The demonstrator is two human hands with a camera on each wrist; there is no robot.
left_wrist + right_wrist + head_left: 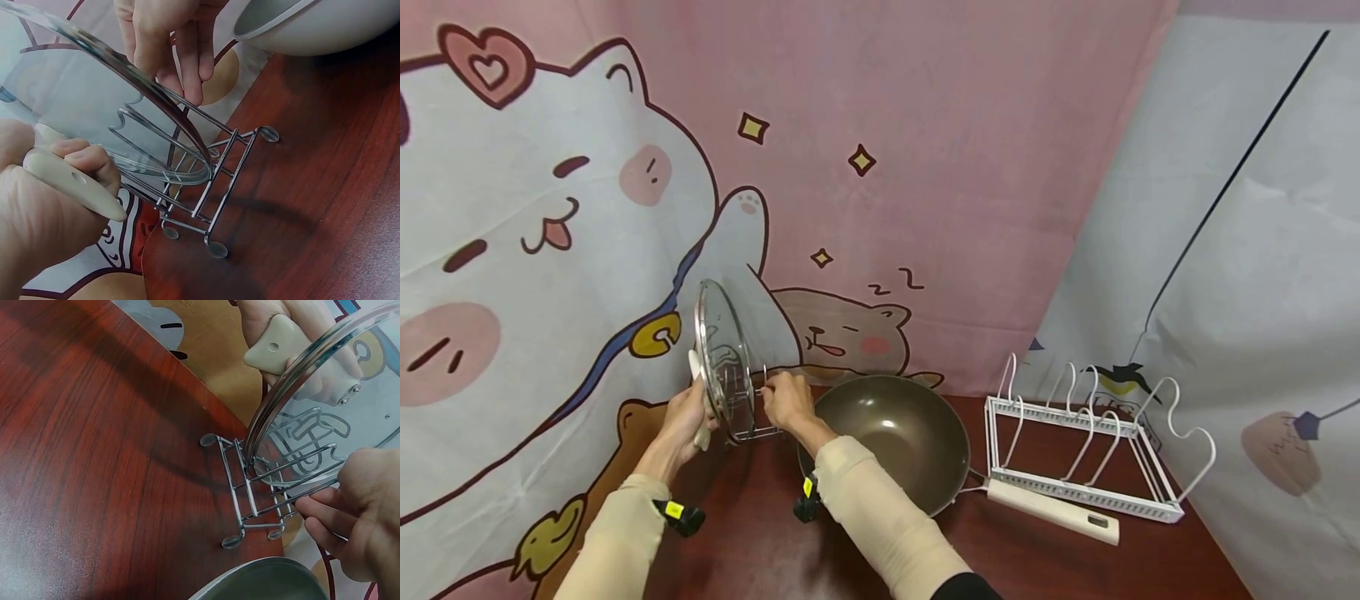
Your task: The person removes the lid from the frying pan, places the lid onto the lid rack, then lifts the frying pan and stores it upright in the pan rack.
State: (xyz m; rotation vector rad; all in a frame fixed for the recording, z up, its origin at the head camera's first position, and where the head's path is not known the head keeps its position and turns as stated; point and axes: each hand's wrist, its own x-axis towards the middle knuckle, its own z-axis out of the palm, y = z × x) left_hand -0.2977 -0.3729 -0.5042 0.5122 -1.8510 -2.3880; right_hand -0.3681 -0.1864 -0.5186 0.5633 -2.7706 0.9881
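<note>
A round glass lid (721, 333) with a metal rim stands nearly upright in a small wire rack (232, 184) at the table's far left. My left hand (681, 427) grips the lid's cream handle (94, 197), fingers curled round it. Across the rack, my right hand (353, 515) pinches one of its side wires between thumb and fingers. The lid's lower edge sits down among the wires. The rack's round feet are at the tabletop in both wrist views.
A large brown wok (895, 442) sits right beside the right hand, its cream handle (1052, 510) pointing right. Further right stands a white rack (1082, 492) with curved dividers. A printed cloth (970, 167) hangs close behind the dark red table (737, 533).
</note>
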